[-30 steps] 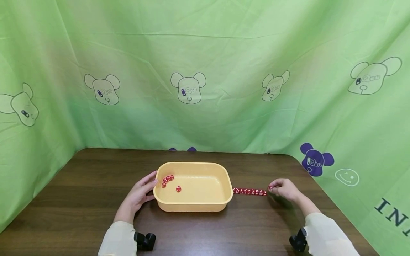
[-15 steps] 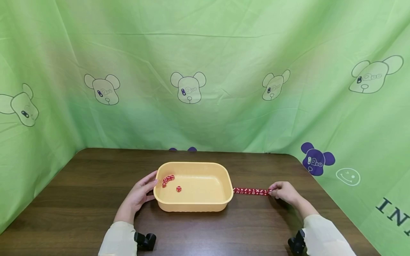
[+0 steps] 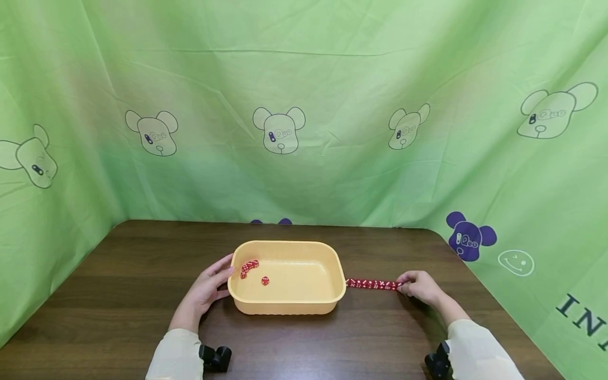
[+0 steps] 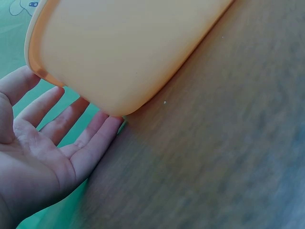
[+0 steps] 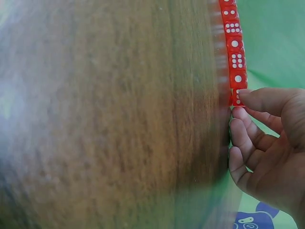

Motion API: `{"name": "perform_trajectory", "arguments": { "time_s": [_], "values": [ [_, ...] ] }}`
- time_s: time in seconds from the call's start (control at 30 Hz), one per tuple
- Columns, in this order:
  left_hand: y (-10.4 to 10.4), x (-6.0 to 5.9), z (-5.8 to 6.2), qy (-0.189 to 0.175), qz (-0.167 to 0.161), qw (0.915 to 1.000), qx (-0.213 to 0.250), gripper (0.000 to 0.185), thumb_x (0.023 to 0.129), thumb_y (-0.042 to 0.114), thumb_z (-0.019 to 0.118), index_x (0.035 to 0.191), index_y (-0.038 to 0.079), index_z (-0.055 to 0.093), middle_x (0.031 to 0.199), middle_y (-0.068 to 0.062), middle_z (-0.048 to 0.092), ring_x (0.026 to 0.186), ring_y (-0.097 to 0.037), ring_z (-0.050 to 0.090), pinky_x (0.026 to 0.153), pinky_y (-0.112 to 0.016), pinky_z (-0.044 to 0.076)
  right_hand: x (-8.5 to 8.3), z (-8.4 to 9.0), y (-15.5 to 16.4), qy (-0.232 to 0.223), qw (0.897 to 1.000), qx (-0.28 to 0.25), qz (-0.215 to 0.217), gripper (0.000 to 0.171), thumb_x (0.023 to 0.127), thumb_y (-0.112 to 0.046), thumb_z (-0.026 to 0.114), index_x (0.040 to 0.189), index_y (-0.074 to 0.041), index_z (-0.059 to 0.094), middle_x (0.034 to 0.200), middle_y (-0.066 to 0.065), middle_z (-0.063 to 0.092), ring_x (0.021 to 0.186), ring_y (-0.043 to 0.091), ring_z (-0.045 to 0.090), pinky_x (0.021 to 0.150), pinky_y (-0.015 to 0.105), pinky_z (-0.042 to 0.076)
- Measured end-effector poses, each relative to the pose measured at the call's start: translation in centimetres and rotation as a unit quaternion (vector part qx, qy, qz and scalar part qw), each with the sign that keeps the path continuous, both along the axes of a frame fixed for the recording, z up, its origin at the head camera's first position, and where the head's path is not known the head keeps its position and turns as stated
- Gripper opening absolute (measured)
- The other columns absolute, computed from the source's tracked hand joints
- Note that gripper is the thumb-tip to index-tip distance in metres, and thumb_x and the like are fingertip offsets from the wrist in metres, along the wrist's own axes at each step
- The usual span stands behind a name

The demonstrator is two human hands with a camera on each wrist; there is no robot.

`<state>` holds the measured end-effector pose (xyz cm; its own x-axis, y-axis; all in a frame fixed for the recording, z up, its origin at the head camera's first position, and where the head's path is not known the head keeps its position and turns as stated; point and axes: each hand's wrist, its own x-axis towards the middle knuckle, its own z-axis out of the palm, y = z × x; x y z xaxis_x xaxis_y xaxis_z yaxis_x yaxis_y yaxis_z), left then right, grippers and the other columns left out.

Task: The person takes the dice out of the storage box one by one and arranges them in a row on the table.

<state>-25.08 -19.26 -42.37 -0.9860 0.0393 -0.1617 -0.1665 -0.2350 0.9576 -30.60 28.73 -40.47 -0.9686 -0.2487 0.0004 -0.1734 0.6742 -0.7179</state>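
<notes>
A yellow plastic tub (image 3: pixel 287 309) stands on the table, with several red dice (image 3: pixel 249 266) near its left wall and one die (image 3: pixel 265 281) apart from them. My left hand (image 3: pixel 209 285) touches the tub's left end, its fingers spread and nearly straight against the wall in the left wrist view. From the tub's right side a straight row of red dice (image 3: pixel 370 284) runs to the right. At the row's outer end my right hand (image 3: pixel 421 286) pinches the last die (image 5: pixel 238 98) between thumb and fingers. That die sits in line against its neighbour.
The brown wooden table (image 3: pixel 285 348) has its back edge against a green curtain (image 3: pixel 214 184) printed with bear heads. The curtain also hangs along both sides.
My right hand has moved slightly left and down, bringing its die from just off the row's end to against it. The left hand and tub have stayed put.
</notes>
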Motion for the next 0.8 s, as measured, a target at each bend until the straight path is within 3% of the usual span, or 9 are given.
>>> {"name": "perform_trajectory", "arguments": {
  "time_s": [0.3,0.53,0.8],
  "values": [
    [-0.2,-0.1,-0.1,0.004,0.000,1.0000,0.003,0.051,0.086,0.017,0.052,0.133,0.011,0.034,0.132,-0.014,0.034,0.109,-0.027,0.043,0.076,-0.041,0.043,0.3,0.6,-0.1,-0.012,1.000,0.003,-0.002,0.017,0.071,0.004,0.058,0.086,0.013,0.056,0.066,0.005,0.054,0.058,0.016,0.049,0.052,0.029,0.042],
    [-0.1,-0.1,0.0,0.005,0.005,1.0000,0.002,0.050,0.086,0.016,0.052,0.132,0.012,0.035,0.131,-0.014,0.035,0.108,-0.027,0.043,0.075,-0.042,0.043,-0.2,2.5,0.1,0.003,1.000,0.020,0.020,0.024,0.071,0.005,0.056,0.091,0.017,0.052,0.071,0.009,0.056,0.062,0.022,0.054,0.056,0.032,0.045],
    [0.1,0.0,0.1,0.002,0.007,1.0000,-0.001,0.050,0.086,0.017,0.053,0.132,0.011,0.035,0.131,-0.014,0.035,0.109,-0.028,0.042,0.076,-0.042,0.043,-1.4,4.7,-1.1,0.036,0.997,0.056,0.033,0.023,0.074,-0.003,0.060,0.090,0.013,0.056,0.075,0.009,0.057,0.064,0.016,0.050,0.056,0.029,0.042]
  ]
}}
